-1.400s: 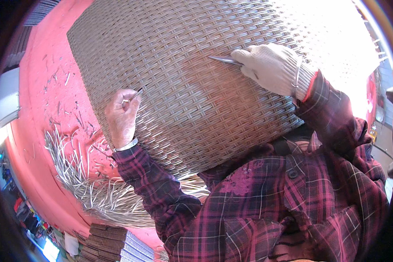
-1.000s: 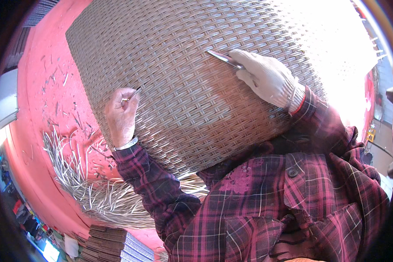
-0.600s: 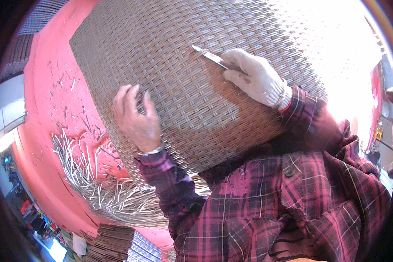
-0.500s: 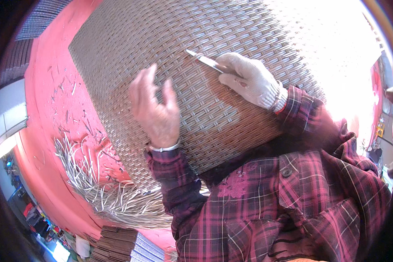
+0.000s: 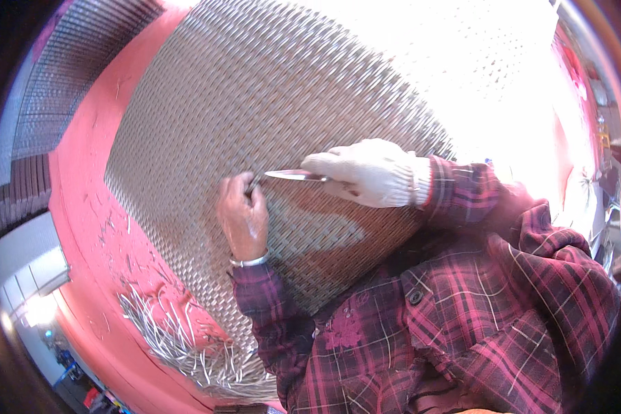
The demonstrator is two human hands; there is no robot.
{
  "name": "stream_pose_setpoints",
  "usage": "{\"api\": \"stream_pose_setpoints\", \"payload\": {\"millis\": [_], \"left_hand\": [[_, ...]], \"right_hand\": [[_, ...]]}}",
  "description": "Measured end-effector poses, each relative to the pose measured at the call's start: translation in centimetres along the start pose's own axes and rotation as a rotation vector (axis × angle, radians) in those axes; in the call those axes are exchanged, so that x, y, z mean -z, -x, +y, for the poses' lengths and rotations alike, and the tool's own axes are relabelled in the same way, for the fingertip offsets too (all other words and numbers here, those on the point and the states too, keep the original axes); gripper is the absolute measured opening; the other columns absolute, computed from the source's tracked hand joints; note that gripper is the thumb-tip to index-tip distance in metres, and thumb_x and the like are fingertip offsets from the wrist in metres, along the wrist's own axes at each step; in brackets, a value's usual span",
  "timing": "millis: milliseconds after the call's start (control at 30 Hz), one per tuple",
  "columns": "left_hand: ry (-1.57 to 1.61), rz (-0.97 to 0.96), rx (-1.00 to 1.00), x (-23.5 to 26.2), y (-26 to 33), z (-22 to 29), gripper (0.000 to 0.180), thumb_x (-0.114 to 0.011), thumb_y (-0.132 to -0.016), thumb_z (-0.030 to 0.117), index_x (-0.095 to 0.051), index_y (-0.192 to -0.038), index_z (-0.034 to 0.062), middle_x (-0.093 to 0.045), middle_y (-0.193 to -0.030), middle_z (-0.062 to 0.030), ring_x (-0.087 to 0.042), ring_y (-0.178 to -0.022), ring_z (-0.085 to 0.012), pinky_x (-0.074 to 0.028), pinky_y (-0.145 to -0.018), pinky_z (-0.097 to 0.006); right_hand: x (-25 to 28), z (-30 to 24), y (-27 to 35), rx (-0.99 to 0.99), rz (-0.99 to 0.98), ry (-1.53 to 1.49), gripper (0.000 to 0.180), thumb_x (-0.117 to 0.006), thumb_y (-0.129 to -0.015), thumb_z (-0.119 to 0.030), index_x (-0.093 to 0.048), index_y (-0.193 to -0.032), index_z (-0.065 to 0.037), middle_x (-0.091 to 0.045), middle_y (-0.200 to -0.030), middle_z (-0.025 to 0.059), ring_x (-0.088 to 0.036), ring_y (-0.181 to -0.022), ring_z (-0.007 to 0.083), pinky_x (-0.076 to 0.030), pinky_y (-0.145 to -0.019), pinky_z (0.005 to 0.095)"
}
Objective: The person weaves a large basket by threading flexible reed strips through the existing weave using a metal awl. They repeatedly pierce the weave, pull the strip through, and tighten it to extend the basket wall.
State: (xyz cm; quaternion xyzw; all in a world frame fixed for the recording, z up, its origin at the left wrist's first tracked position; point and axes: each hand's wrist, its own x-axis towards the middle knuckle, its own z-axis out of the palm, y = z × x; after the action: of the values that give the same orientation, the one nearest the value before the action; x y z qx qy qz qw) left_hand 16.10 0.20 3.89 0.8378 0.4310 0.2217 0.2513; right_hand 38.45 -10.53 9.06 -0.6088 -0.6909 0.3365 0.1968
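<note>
One view, from the head: beneath both hands, a brown woven panel (image 5: 207,124) spread over a red surface (image 5: 79,176). Bare left hand (image 5: 244,217) at the weave, grip nearly together, thumb and fingertips at a small dark bit (image 5: 255,181); cannot tell whether pinched. Pale band (image 5: 248,261) around the wrist. White-gloved right hand (image 5: 372,174) with grip clamped on a knife (image 5: 293,175), blade pointing left, tip just beside the left fingertips. Below the panel's left edge, a heap of loose pale strands (image 5: 193,352).
</note>
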Motion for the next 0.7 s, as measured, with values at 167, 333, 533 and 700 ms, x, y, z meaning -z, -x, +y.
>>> {"api": "stream_pose_setpoints", "payload": {"millis": [167,333,533,700], "left_hand": [[0.027,-0.1,0.13,0.4,0.0,0.0,0.019,-0.061,-0.073,-0.005,-0.062,-0.091,0.0012,-0.058,-0.076,-0.01,-0.056,-0.064,-0.0208,-0.045,-0.06,-0.032],[0.467,-0.08,0.279,0.6,-0.1,-0.8,0.006,-0.065,-0.083,0.001,-0.061,-0.087,0.0013,-0.059,-0.077,0.001,-0.05,-0.064,-0.0055,-0.042,-0.058,-0.023],[0.685,-0.034,0.309,0.7,0.3,-2.0,0.008,-0.069,-0.084,0.006,-0.061,-0.085,0.0042,-0.057,-0.077,0.0043,-0.047,-0.066,-0.0028,-0.039,-0.06,-0.02],[0.794,-0.01,0.344,0.5,1.1,-3.5,0.008,-0.068,-0.084,0.006,-0.06,-0.084,0.005,-0.057,-0.078,0.0041,-0.048,-0.07,-0.0035,-0.039,-0.066,-0.019]], "right_hand": [[3.9,3.1,3.6,0.086,0.298,0.135,0.029,-0.055,-0.086,-0.008,-0.056,-0.115,-0.01,-0.059,-0.075,0.0052,-0.059,-0.059,0.0185,-0.05,-0.054,0.0322],[5.9,5.5,4.7,-0.082,0.264,0.355,0.024,-0.052,-0.089,-0.006,-0.057,-0.112,-0.013,-0.055,-0.072,0.0024,-0.057,-0.059,0.0144,-0.049,-0.052,0.0291],[7.3,6.5,3.8,-0.06,0.281,0.517,0.017,-0.053,-0.091,-0.012,-0.058,-0.107,-0.011,-0.056,-0.074,0.0071,-0.061,-0.065,0.0219,-0.051,-0.056,0.0348],[7.0,6.4,3.7,0.03,0.371,0.636,0.018,-0.055,-0.091,-0.014,-0.061,-0.108,-0.012,-0.062,-0.08,0.008,-0.063,-0.066,0.0208,-0.05,-0.054,0.0336]]}}
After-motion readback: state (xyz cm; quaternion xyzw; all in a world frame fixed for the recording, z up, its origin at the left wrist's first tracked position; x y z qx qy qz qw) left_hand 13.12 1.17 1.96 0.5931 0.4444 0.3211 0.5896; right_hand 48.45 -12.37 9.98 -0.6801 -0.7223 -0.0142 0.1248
